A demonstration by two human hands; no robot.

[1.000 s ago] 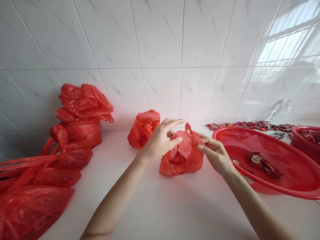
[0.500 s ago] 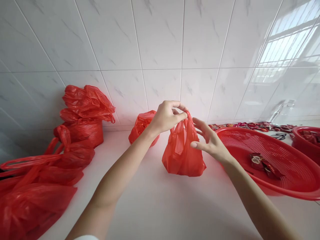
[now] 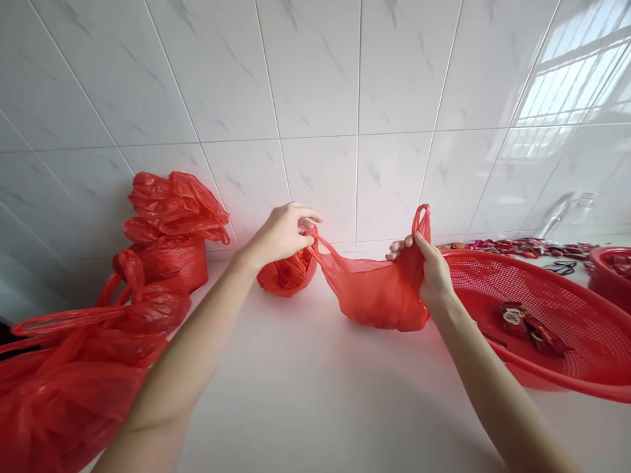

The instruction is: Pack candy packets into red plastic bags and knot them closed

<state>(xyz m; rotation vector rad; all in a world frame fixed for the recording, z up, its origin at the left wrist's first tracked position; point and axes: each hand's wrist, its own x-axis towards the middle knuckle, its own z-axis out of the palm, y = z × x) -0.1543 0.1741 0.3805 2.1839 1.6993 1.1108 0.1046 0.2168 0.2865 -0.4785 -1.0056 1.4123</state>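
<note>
A red plastic bag (image 3: pixel 384 295) is stretched sideways between my two hands above the white counter. My left hand (image 3: pixel 286 231) pinches one of its handles. Its other handle is gripped by my right hand (image 3: pixel 428 266), and the loop sticks up above the thumb. Something inside makes the bag bulge, but the thin plastic hides what it is. Just behind and below my left hand stands a red container (image 3: pixel 286 276) with crumpled red plastic in it.
Several filled red bags (image 3: pixel 162 263) are piled along the left. A red perforated basket (image 3: pixel 532 289) with a few dark red packets (image 3: pixel 535 328) stands at the right. Beyond it lie small wrapped pieces (image 3: pixel 532 247), scissors (image 3: pixel 560 267), a clear bottle (image 3: pixel 582 213) and another red basket (image 3: pixel 608 276).
My hands have moved apart, left hand leftward and right hand rightward. My right hand, open before, has taken a bag handle, and the bag is now pulled wide.
</note>
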